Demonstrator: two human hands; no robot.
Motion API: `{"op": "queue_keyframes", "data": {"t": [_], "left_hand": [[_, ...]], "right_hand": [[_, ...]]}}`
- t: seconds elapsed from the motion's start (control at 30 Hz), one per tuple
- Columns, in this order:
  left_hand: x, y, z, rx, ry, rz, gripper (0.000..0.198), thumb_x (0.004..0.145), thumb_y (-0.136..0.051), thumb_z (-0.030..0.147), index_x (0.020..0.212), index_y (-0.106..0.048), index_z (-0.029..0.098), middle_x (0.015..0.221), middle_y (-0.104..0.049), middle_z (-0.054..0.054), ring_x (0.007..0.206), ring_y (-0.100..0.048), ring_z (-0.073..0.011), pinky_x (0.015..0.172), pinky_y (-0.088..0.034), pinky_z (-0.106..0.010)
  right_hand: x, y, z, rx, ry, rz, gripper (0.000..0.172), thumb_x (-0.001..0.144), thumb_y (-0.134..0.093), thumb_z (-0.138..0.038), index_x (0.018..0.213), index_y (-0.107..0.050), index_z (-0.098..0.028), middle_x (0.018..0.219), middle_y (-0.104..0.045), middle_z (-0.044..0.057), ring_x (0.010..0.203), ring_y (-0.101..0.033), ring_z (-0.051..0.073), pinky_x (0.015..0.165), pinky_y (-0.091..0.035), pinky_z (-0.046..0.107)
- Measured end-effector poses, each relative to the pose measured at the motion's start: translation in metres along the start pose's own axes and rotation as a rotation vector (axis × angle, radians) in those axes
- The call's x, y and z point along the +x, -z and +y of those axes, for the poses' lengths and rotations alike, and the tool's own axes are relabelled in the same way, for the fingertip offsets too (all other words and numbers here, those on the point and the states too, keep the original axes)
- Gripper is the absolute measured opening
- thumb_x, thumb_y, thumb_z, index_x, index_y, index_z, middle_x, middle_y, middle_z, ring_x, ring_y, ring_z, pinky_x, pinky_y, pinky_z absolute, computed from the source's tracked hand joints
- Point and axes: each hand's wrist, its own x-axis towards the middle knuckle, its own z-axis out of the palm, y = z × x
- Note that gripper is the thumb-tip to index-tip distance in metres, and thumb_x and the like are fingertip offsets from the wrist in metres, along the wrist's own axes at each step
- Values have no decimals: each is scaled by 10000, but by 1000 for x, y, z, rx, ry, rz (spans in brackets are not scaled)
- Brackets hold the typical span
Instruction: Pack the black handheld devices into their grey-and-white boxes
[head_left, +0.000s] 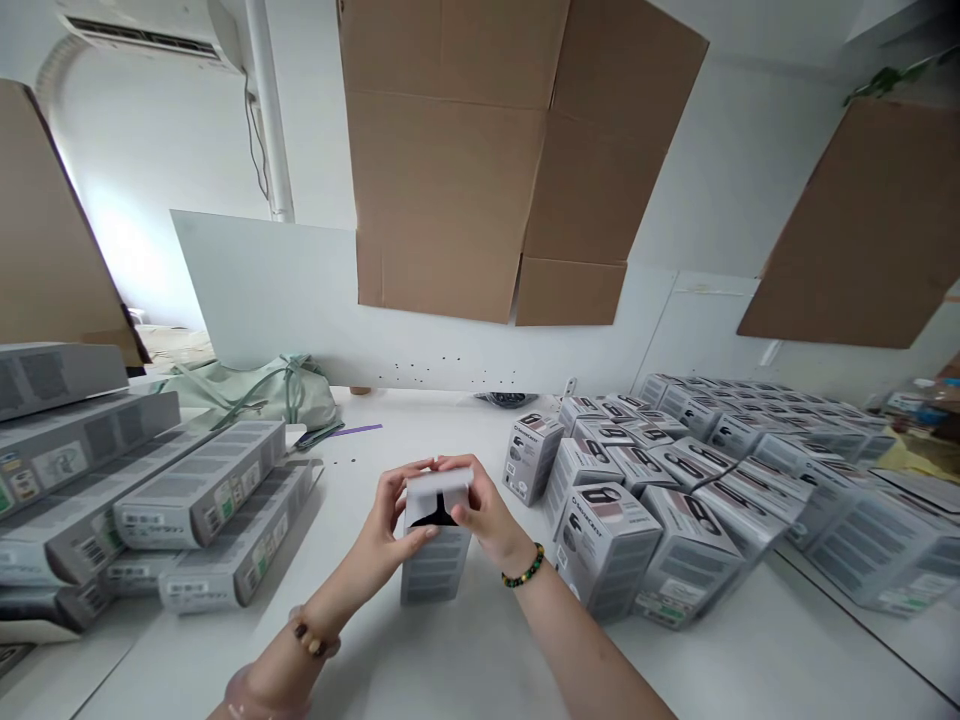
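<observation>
A grey printed carton stands upright on the white table in front of me. Its top is partly open, with dark contents or a dark interior showing between the white flaps. My left hand wraps round the carton's upper left side, thumb across its near edge. On the upper right side, my right hand grips it, with the thumb at the opening and the fingers behind the raised top flap. What lies deeper in the carton is hidden.
Many upright printed cartons stand in rows on the right, one box slightly apart. Flattened cartons are stacked on the left. A pale green bag and a purple strip lie at the back left.
</observation>
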Motion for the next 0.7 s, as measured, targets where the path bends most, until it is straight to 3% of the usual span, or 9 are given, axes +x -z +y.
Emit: {"op": "queue_keyframes", "data": {"t": [0.1,0.3,0.5,0.6,0.7], "left_hand": [[2,3,-7,2,-59,-1,290,850,-679,417,1042,-493,306,1382,-479,-50,1365,-410,-281,1027,-428,-428],[0,3,-9,44,-51,24,375,835,-652,533,1099,-510,309,1366,-493,-73,1322,-450,-297,1044,-372,-473],[-3,2,-6,47,9,11,373,843,-633,544,1103,-528,298,1412,-457,-94,1357,-402,-324,1066,-335,-520],[-2,0,-4,19,-7,-10,337,861,-620,522,1097,-535,297,1397,-468,-85,1349,-419,-309,1043,-390,-489],[1,0,-6,23,-58,5,277,886,-602,483,1067,-529,286,1357,-497,-81,1323,-456,-290,1018,-437,-465]], "right_hand": [[-3,3,2,-183,100,3,352,729,-777,-531,916,-675,-250,1149,-582,74,1293,-483,260,1088,-381,416],[-3,5,-9,-242,135,-29,108,853,-698,-370,905,-738,-284,1099,-635,58,1203,-555,215,1070,-412,436],[-2,15,-15,-282,137,-106,49,849,-694,-288,860,-739,-273,1065,-667,53,1208,-557,216,1054,-438,443],[-3,18,-17,-314,146,-123,61,851,-695,-306,844,-741,-265,1069,-671,56,1219,-558,222,1042,-457,439],[-5,16,-14,-416,148,-126,134,872,-676,-372,889,-763,-271,1199,-646,70,1271,-526,236,1074,-437,457]]}}
